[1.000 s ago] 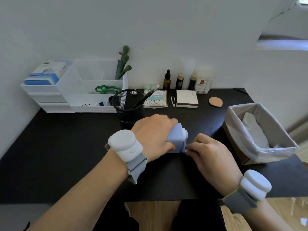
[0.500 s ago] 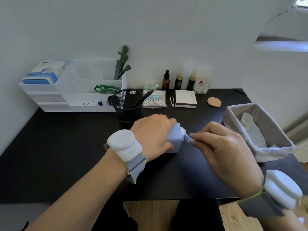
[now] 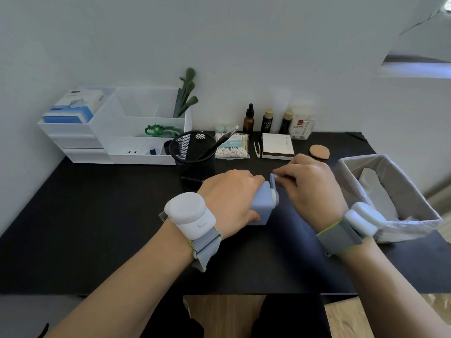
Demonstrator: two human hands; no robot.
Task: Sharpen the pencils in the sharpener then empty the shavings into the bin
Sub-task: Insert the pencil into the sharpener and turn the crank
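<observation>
Gripping the blue sharpener (image 3: 262, 206) with my left hand (image 3: 229, 196) on the black desk (image 3: 97, 215), left of the lined bin (image 3: 390, 191), my right hand (image 3: 310, 186) pinches its crank handle (image 3: 273, 182); hard cranking could slide the sharpener or snap a lead I cannot see.

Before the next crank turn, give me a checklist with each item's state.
1. Sharpener standing on the black desk: ok.
2. Left hand gripping the sharpener body to steady it: ok.
3. Right hand pinching the crank handle, now at the top of its swing: ok.
4. Pencil seated in the sharpener: cannot tell, the left hand hides that end.
5. Lined bin open and beside the right hand for the shavings: ok.
6. Mesh pen cup apart from the crank's path: ok, it stands behind the left hand.
</observation>
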